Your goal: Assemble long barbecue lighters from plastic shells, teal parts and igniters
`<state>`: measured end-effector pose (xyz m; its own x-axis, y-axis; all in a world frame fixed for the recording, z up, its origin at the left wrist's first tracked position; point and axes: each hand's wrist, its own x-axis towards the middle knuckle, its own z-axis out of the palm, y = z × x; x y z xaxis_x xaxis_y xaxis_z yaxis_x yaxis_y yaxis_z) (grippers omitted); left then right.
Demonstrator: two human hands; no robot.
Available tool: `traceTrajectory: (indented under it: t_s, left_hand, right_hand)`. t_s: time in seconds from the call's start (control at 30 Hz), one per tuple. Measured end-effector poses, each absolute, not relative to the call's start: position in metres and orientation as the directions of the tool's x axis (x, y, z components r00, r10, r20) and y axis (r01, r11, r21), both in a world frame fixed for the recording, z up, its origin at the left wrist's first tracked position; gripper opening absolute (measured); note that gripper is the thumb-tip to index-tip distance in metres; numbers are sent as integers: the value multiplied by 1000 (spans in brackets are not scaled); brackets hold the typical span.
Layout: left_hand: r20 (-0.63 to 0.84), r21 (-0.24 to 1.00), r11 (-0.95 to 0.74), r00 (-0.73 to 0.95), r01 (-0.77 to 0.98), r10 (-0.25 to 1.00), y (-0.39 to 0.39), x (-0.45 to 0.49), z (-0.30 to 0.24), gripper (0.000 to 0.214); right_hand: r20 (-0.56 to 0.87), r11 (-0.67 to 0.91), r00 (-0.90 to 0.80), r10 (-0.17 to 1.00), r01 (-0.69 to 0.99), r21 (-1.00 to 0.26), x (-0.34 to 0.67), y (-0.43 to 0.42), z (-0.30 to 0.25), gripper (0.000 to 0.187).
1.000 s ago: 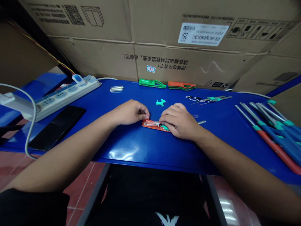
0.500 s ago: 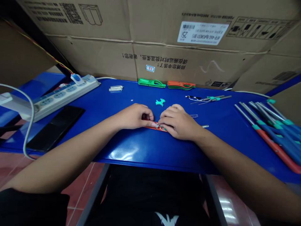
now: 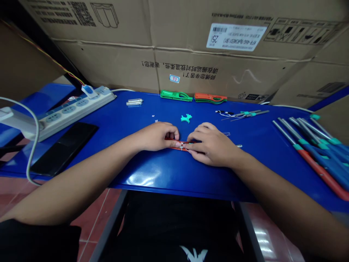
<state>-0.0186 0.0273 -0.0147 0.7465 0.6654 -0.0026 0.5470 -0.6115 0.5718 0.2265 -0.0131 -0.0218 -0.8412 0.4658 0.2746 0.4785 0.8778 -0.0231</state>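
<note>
Both my hands rest on the blue table (image 3: 152, 167) near its middle, closed over a flat red plastic casing (image 3: 177, 145). My left hand (image 3: 158, 135) pinches its left end with curled fingers. My right hand (image 3: 211, 143) covers its right end, fingertips pressed on small metal parts at the casing's middle. A thin metal rod (image 3: 239, 146) sticks out to the right from under my right hand. Just behind the hands lies a small teal plastic piece (image 3: 186, 118).
A green casing (image 3: 175, 96) and an orange casing (image 3: 210, 98) lie at the back by cardboard boxes (image 3: 191, 54). Several finished long tools (image 3: 313, 149) lie at the right. At the left are a power strip (image 3: 68, 111) and a black phone (image 3: 65, 146). Small metal tubes (image 3: 134, 102) and wired parts (image 3: 240, 114) lie further back.
My left hand slid right onto the red casing, covering more of it. My right hand shifted slightly right, its fingers still pressed on the casing.
</note>
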Motion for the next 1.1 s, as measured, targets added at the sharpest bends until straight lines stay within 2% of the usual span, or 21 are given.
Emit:
traceTrajectory:
  t_s: [0.1,0.27,0.33,0.5,0.67,1.1]
  left_hand:
    - [3,560,-620,747,550,665,26,-19,-14,25]
    - [-36,557,-592,730,582,683,25,-20,-12,26]
    - [-44,557,-587,726,588,686,25,-20,-11,27]
    - [12,607,-620,774,498,633,25,-21,-11,19]
    - [43,643,-668,852,376,521,25,-21,-14,19]
    - [-13,678,-614,841,405,540,26,-21,-15,24]
  right_hand:
    - [252,876,-843,474,481,-41,231,-13,-19,28]
    - [271,811,-767,581,516,-277,248,-7,-10,21]
    - [235,784,-757,609,531,-322,252,-5,-9,16]
    - [126,749,-761,636,570,-337,246,-8,-15,9]
    - [139,724,-736,662,581,-371,240,-10,-18,5]
    - [211,765,-753,624,531,-365,237,-15,-14,7]
